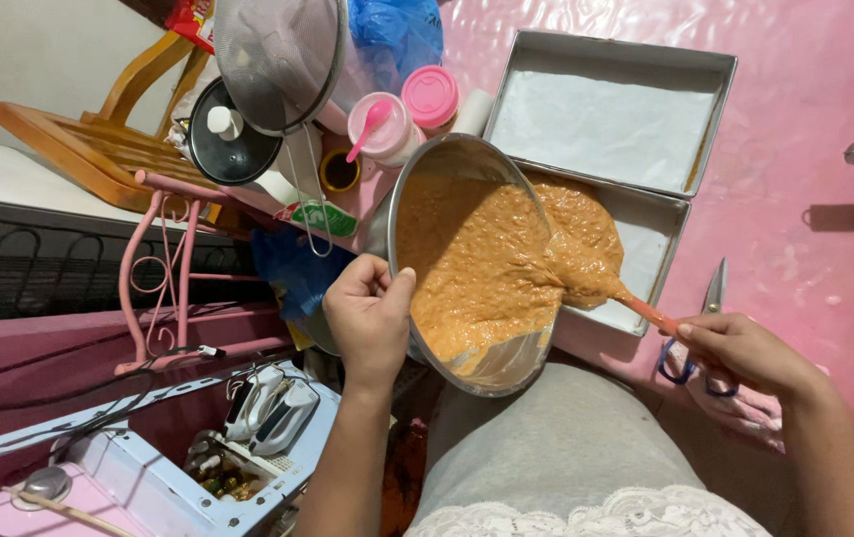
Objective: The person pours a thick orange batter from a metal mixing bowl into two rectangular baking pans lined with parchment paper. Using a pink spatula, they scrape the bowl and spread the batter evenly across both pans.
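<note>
Two hands at work. My left hand grips the rim of the steel mixing bowl, fingers curled over its 9 o'clock edge, bowl tilted toward the pans. My right hand is closed round the handle of the orange spatula, its blade buried in the thick orange-brown batter.

Step in hand, as I judge it: scraping batter into the near lined baking pan, where a mound already sits at its 9 o'clock end. Next move likely calls for steady tilt and long sweeps toward the bare paper.

Second lined pan lies at 12 o'clock, touching the first, unfilled. Scissors lie just beside my right hand. Jars with pink lids and a sieve crowd 10 o'clock. Open pink bench from 1 to 3 o'clock.
</note>
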